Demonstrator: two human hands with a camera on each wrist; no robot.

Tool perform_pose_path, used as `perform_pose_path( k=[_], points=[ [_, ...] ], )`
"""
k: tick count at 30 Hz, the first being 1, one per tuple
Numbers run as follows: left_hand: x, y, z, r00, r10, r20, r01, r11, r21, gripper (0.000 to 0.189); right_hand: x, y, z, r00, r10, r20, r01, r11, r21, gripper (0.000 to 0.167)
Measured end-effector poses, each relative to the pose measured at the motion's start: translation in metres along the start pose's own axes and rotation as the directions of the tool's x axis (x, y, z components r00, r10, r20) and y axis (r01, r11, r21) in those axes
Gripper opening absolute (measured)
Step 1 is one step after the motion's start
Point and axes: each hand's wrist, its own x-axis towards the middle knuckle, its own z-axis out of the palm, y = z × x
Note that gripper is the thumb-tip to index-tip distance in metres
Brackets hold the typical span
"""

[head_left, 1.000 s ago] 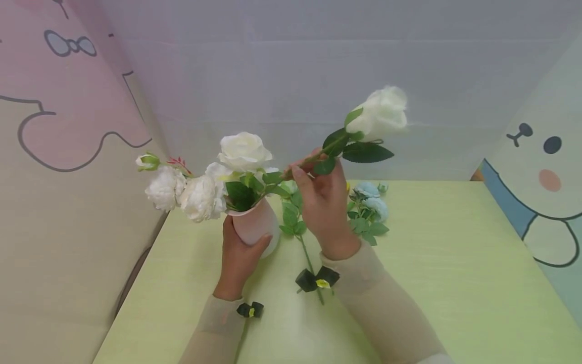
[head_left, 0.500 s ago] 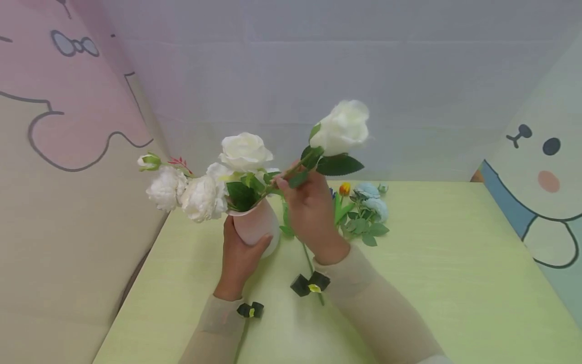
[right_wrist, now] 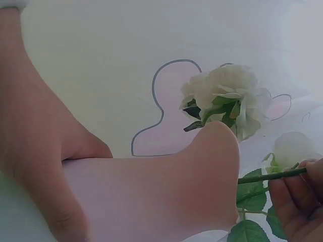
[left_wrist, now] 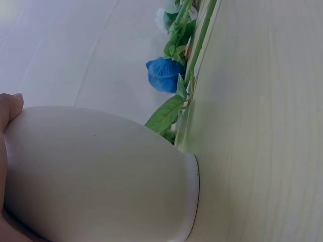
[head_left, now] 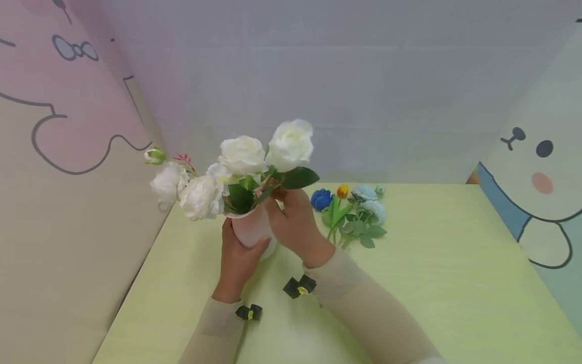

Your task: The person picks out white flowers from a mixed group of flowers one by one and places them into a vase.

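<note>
My left hand [head_left: 241, 258] grips a pale pink vase [head_left: 250, 227] around its body, and the left wrist view shows the vase's base [left_wrist: 192, 196] at the tabletop. In my right hand [head_left: 295, 222] the green stem [right_wrist: 272, 176] of a white rose [head_left: 291, 145] is pinched between thumb and fingers, close beside the vase mouth. The stem's lower part goes in past the rim and is hidden inside. Another white rose [head_left: 242, 154] and ruffled white peonies [head_left: 202, 196] stand in the vase, leaning left, with a small bud [head_left: 155, 155] at the far left.
Right of the vase, a blue flower [head_left: 321, 199], an orange tulip [head_left: 343, 191] and light blue flowers [head_left: 374, 210] lie on the pale yellow-green table [head_left: 432, 263]. A grey wall [head_left: 341, 101] stands behind, with cartoon-printed panels at both sides.
My right hand has moved left and down, bringing the white rose from the right to beside the other rose over the vase. The left hand keeps its hold on the vase.
</note>
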Motion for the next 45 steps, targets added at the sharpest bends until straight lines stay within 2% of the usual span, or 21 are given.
perform_pose_path(
  k=[5,7,12,14,16,18,22,26,31,35,38,41,45],
  points=[
    [0.0,-0.001,0.0,1.0,0.015,0.01,-0.015,1.0,-0.02,0.103,0.001,0.0,0.001,0.995,0.006,0.103,0.0,0.998,-0.058,0.023],
    [0.0,-0.002,0.0,1.0,0.015,0.013,-0.014,1.0,-0.024,0.103,0.001,0.0,0.001,0.99,0.016,0.142,0.003,0.991,-0.131,0.021],
    [0.001,-0.002,0.0,1.0,0.009,0.013,-0.009,1.0,-0.022,0.103,0.002,0.001,0.001,0.977,0.063,0.205,0.007,0.945,-0.326,0.017],
    [0.001,-0.002,0.0,1.0,0.003,0.014,-0.003,1.0,-0.017,0.103,0.003,0.001,0.001,0.971,0.081,0.225,0.005,0.934,-0.358,0.017],
    [0.0,-0.002,0.0,1.0,-0.006,0.017,0.006,1.0,-0.012,0.103,0.004,0.001,0.001,0.965,0.086,0.246,0.004,0.939,-0.344,0.016],
    [0.0,-0.002,0.0,1.0,-0.008,0.02,0.008,1.0,-0.013,0.103,0.006,0.002,0.0,0.965,0.072,0.253,0.005,0.957,-0.29,0.015],
    [0.0,-0.001,-0.001,1.0,0.01,0.017,-0.01,1.0,-0.023,0.102,0.01,-0.001,-0.002,0.981,-0.02,0.191,0.052,0.984,-0.168,0.009],
    [0.001,-0.001,-0.001,1.0,0.011,0.009,-0.011,1.0,-0.001,0.102,0.014,-0.003,-0.006,0.989,-0.092,0.113,0.111,0.977,-0.181,0.007],
    [0.001,-0.004,-0.001,1.0,0.013,-0.002,-0.013,0.999,0.03,0.102,0.019,-0.009,-0.009,0.989,-0.126,0.075,0.135,0.982,-0.132,0.011],
    [0.0,-0.004,-0.001,1.0,0.019,-0.009,-0.019,0.999,0.049,0.103,0.025,-0.016,-0.01,0.982,-0.181,0.046,0.184,0.98,-0.077,0.016],
    [0.001,-0.004,-0.001,1.0,0.016,-0.006,-0.016,0.999,0.047,0.104,0.028,-0.02,-0.009,0.977,-0.21,0.043,0.213,0.974,-0.078,0.016],
    [0.002,-0.003,-0.001,1.0,0.013,0.0,-0.013,0.999,0.043,0.105,0.031,-0.023,-0.01,0.976,-0.213,0.052,0.217,0.971,-0.096,0.014],
    [0.002,-0.004,0.0,1.0,0.005,0.01,-0.006,1.0,0.026,0.103,0.035,-0.023,-0.009,0.982,-0.147,0.12,0.161,0.98,-0.114,0.009]
  ],
)
